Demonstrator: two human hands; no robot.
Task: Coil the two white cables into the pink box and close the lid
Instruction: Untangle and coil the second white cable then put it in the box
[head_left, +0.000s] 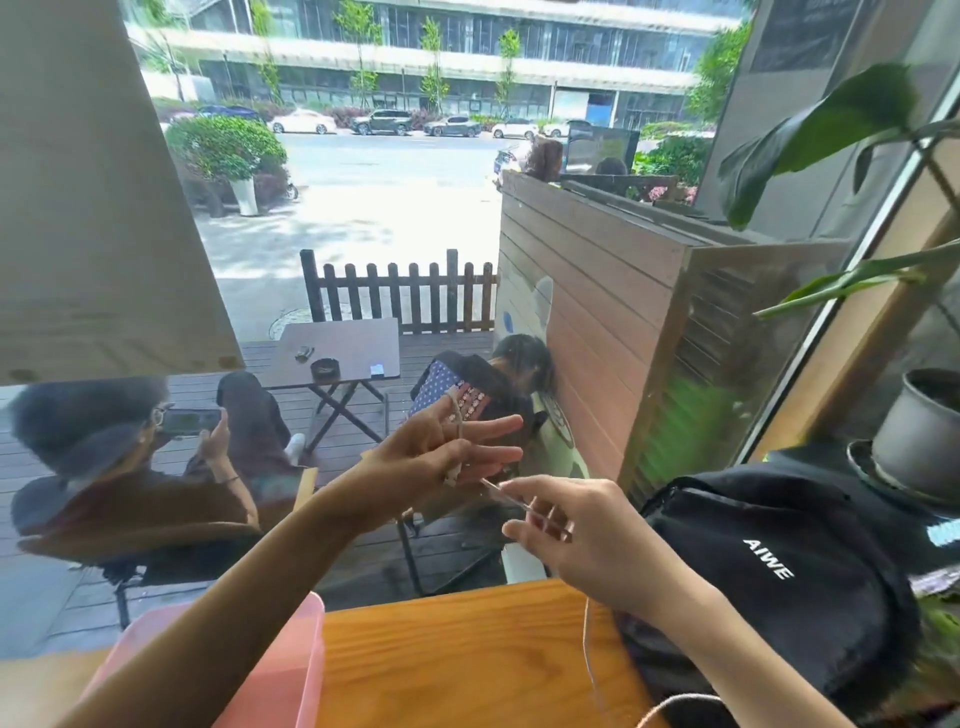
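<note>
My left hand (441, 457) is raised above the wooden table (467, 665) with a white cable (456, 415) looped around its spread fingers; the cable's plug end hangs near the palm. My right hand (576, 540) pinches the same cable a little to the right and lower, and the strand runs taut between both hands. From the right hand the cable drops to the table and curls at the bottom edge of the view. The pink box (249, 670) stands open at the lower left, partly hidden by my left forearm. Only one cable shows.
A black bag (779, 571) marked AIWE lies on the table at the right. Behind it stand a grey plant pot (919, 436) and large green leaves. A window directly ahead looks onto a deck with seated people and a folding table.
</note>
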